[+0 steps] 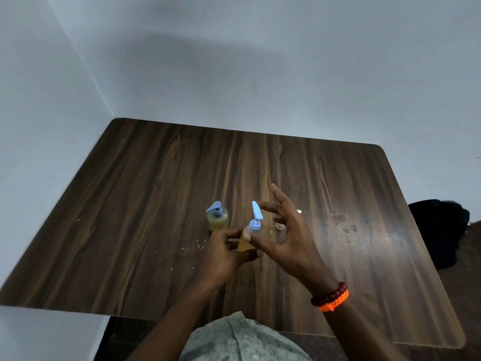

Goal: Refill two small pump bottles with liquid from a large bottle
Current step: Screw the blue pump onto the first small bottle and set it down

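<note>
Dark wood-grain table (145,194), rounded corners, set against a pale wall. Marks and crumbs on the surface near the middle.

First pump bottle (217,219): stands upright on the table at about 11 o'clock from the hands, apart from them. Blue pump head, nozzle pointing toward 10 o'clock. Yellowish liquid fills the body nearly to the shoulder.

Left hand (226,252): closed around the lower body of the second pump bottle (250,237), fingers wrapped from the left side. The bottle tilts slightly and holds amber liquid; whether its base touches the table cannot be told.

Blue pump head of the second bottle: seated on the neck, nozzle pointing toward 12 o'clock.

Right hand (291,237): thumb tip rests against the bottle just below the blue collar; the remaining fingers are spread wide, fanned toward 12 o'clock, gripping nothing.

Right wrist: dark red bead bracelet (328,295) and an orange band just beside it.

Small pale scrap (299,211) on the table at 2 o'clock from the right hand.

Large bottle: not seen.
</note>
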A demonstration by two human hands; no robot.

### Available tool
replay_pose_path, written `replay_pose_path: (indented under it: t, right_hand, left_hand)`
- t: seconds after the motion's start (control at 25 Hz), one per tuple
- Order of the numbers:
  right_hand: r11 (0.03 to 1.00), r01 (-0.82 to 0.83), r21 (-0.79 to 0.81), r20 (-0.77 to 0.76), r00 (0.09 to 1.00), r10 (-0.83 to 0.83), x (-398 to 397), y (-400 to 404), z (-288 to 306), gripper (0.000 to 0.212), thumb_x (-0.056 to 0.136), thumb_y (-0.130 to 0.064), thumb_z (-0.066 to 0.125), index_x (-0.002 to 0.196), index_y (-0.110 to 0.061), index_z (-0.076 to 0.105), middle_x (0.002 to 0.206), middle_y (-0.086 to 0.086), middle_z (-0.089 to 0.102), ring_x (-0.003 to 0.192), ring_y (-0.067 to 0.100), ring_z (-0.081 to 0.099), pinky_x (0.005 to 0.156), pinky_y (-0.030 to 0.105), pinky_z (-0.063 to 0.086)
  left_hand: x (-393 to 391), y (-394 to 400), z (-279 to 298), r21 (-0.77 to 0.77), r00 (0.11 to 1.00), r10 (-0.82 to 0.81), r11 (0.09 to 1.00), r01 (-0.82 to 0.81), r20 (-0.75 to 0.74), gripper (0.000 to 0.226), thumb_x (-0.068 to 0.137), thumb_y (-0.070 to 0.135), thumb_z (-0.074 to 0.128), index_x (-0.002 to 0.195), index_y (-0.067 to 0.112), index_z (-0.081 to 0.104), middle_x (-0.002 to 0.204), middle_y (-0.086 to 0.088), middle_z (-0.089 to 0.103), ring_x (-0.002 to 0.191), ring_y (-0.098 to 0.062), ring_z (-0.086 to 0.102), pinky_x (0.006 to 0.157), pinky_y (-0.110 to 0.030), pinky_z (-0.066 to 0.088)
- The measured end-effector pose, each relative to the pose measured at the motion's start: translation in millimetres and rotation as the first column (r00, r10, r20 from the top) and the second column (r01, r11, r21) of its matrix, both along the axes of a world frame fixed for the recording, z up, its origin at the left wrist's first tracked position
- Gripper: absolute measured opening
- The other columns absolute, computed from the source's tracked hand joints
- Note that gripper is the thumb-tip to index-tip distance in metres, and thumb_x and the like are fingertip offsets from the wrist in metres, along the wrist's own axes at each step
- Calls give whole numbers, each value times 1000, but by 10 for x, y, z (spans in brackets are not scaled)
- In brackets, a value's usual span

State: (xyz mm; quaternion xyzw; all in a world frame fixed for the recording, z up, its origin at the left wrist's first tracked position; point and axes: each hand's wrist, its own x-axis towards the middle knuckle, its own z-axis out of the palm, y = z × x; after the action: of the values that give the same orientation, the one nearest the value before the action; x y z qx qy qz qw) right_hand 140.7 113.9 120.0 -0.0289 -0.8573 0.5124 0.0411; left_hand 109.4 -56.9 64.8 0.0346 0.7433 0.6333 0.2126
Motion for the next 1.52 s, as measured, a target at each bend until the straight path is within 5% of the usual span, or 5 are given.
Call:
replay_pose_path:
  t: [0.2,0.36,0.8,1.16,1.52]
  right_hand:
    - [997,49,-51,-36,998,-51,-28,-16,-16,93,74,-31,90,149,-34,36,99,10,69,95,19,70,89,33,60]
    - [996,-23,-81,-8,1000,22,42,-4,-61,104,80,-23,87,161,-23,22,119,-24,66,115,-15,62,98,3,44]
    - [998,37,53,-23,999,-36,45,-27,-85,43,79,-27,89,119,-18,76,109,-9,79,102,-4,73,88,8,57]
    - [951,308,5,-88,948,-306,49,-202,-324,38,80,-19,88,115,-16,75,101,-15,76,95,-14,70,90,12,58]
    - [863,505,-26,268,835,-480,273,552,-780,29,87,-29,80,112,-30,66,104,-7,74,104,7,71,86,30,62]
  left_hand:
    - [24,-2,-23,4,1000,-14,1000,14,-11,45,76,13,91,118,24,79,112,6,82,108,-14,76,96,-50,63]
    - [21,-17,-47,12,1000,6,1000,-6,12,44,78,11,89,119,20,78,111,2,82,108,-19,76,95,-52,63]
    - [65,-34,-45,11,999,-13,1000,13,-38,40,77,7,90,107,32,80,102,8,84,98,-12,79,87,-35,67]
    - [-21,222,-308,-46,991,49,997,-55,-124,32,65,47,76,92,63,74,93,26,79,87,-1,78,78,-36,67]
    - [-625,626,-737,-294,999,-30,956,17,-37,45,76,14,91,118,17,75,99,16,74,105,-16,74,89,-31,59]
